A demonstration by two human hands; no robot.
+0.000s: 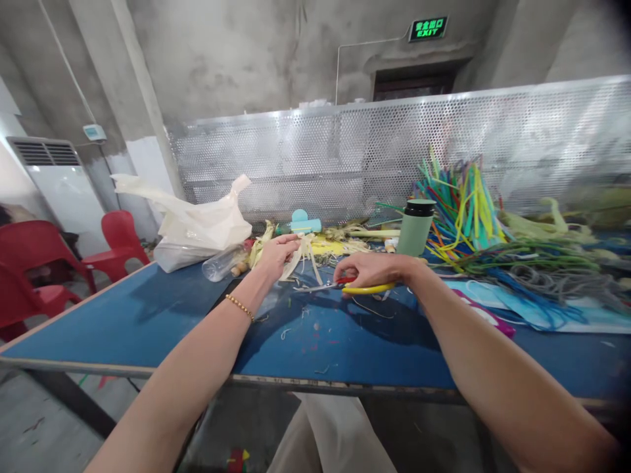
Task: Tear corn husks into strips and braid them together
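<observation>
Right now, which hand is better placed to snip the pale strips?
Right, I'd judge: the right hand holds the scissors, blades near the pale strips. The left hand is at the strips, with no scissors in it.

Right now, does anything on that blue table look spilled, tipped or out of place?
A clear plastic container lies on its side by the white bag, though the green bottle stands upright. Loose scraps are strewn across the tabletop near the scissors, which looks untidy. I see no spilled liquid.

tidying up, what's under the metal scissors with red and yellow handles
Flat blue tabletop with thin pale scraps shows below; whatever the scissors and right hand cover is hidden.
</observation>
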